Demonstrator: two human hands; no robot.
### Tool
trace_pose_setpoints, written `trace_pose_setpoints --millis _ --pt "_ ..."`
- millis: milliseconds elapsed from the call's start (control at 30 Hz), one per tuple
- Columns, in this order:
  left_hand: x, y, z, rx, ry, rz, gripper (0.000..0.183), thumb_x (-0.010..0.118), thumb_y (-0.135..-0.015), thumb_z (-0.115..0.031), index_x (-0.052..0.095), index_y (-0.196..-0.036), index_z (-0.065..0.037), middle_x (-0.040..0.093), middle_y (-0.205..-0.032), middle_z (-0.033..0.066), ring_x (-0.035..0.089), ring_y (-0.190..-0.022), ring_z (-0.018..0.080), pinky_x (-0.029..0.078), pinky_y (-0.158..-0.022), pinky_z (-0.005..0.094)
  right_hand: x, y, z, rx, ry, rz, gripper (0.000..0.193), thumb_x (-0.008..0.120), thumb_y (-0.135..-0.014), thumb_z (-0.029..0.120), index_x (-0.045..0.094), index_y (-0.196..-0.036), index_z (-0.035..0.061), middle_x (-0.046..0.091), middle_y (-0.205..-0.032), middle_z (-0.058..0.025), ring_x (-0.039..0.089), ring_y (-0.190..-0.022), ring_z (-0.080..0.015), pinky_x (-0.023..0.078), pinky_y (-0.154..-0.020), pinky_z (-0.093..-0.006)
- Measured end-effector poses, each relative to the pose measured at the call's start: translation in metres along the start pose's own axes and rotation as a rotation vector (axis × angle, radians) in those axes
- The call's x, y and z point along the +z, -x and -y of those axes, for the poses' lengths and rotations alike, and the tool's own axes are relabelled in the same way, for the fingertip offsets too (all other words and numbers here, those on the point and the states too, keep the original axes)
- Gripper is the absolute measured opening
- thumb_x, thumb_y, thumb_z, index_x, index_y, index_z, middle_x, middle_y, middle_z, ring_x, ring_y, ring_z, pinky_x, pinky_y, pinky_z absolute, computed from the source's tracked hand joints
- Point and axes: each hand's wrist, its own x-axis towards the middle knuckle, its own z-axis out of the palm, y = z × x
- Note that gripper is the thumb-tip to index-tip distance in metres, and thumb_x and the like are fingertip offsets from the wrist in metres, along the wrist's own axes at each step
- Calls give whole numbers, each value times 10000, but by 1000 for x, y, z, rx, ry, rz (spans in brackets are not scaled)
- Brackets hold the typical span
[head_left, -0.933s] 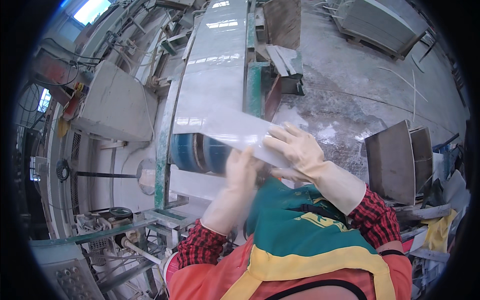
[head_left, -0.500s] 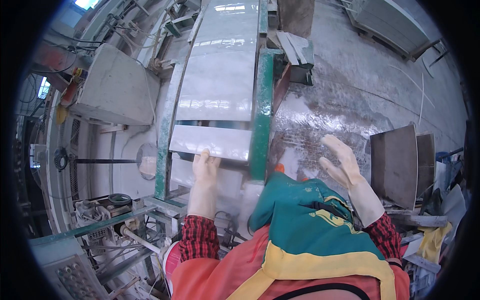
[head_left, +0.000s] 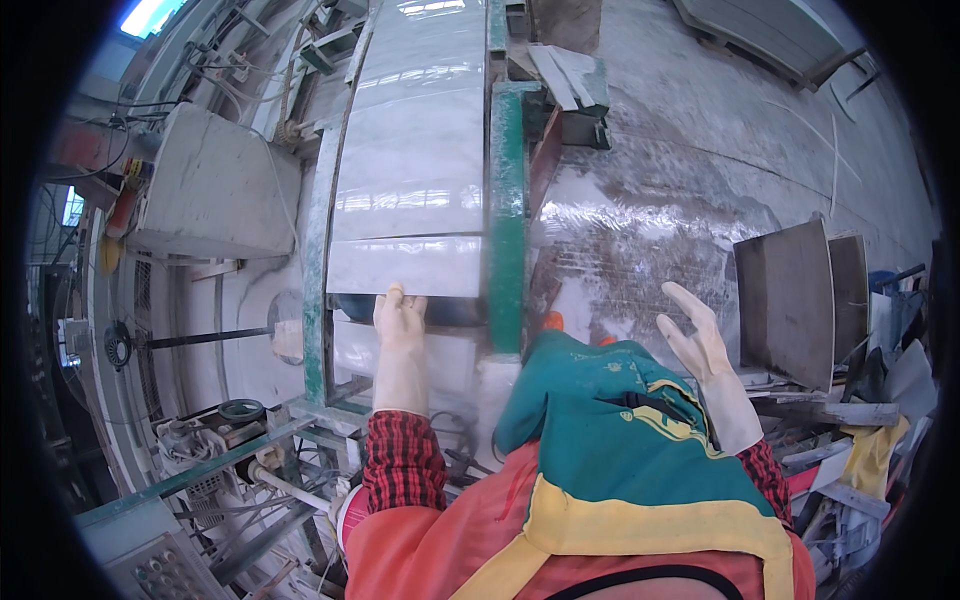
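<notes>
Fingers of the left hand (head_left: 400, 326) meet the near edge of the white strip (head_left: 405, 264); pinch or push, I cannot tell. Lying beside the next slab (head_left: 410, 205), it could skew and chip under off-centre pressure. A green rail (head_left: 508, 200) bounds its right; beyond, the empty right hand (head_left: 705, 348) hangs open over roomy floor (head_left: 650, 250).
</notes>
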Motion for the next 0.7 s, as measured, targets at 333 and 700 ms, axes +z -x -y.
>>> trace_pose_setpoints --millis 333,700 --pt "12 -7 2 -37 40 -55 274 469 -972 0 418 -1241 -1 541 -1211 187 608 -1100 347 532 -976 541 5 -1 9 26 1 -24 457 684 -823 149 624 -1254 10 610 -1303 -206 563 -1246 -329 421 -1067 -369" --pt "12 -13 6 4 21 -71 224 474 -977 2 414 -1192 19 542 -1145 191 627 -1023 332 551 -957 543 8 -4 7 27 -3 -20 459 683 -823 153 625 -1257 17 609 -1305 -205 562 -1246 -328 426 -1064 -372"
